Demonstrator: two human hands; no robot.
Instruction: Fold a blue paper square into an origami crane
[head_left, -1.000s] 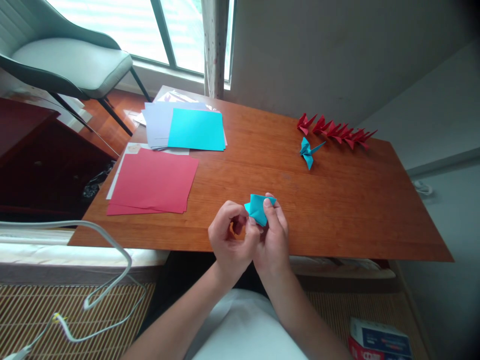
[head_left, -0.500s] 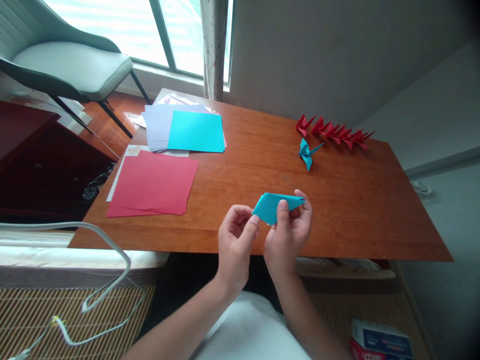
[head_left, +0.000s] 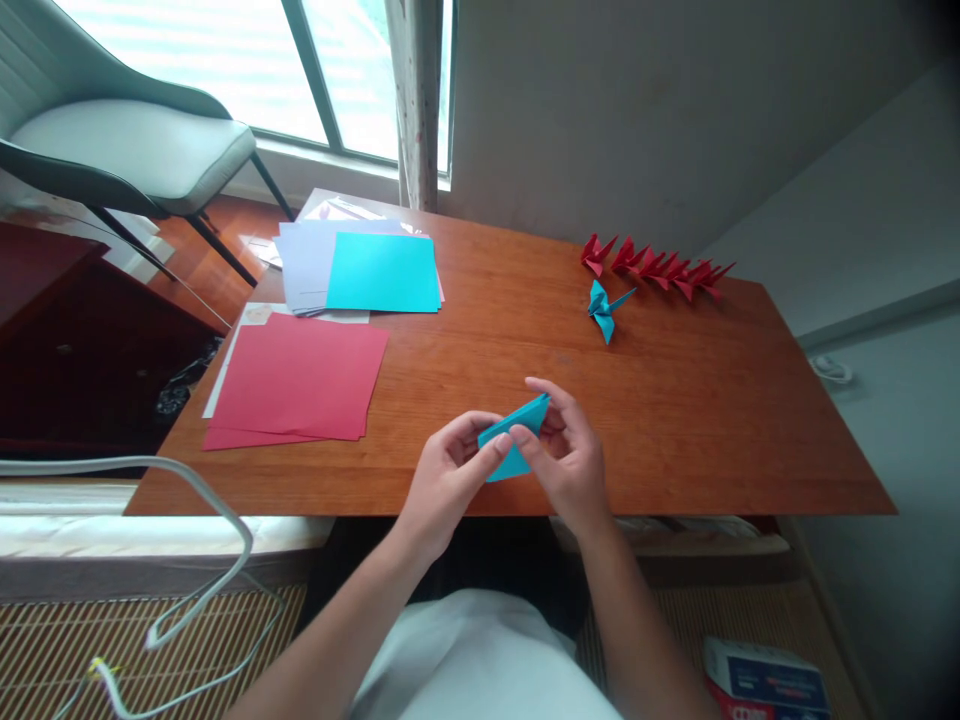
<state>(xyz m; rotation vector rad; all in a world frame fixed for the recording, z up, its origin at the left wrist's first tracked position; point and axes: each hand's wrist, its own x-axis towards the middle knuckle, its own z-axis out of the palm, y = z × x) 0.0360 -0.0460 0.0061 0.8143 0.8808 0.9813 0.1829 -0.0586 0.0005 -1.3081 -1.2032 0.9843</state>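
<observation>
Paper sheets [head_left: 296, 380], cranes [head_left: 601, 312] on wooden table [head_left: 697, 410]

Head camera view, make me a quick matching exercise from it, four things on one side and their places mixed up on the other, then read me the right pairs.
Things:
1. Chair
2. Folded paper
3. Red cranes
4. Red sheets

Places:
A. In a row on the table
B. Flat on the table's left side
C. Near the window
D. In the left hand and right hand

Pairs: 1-C, 2-D, 3-A, 4-B.
</observation>
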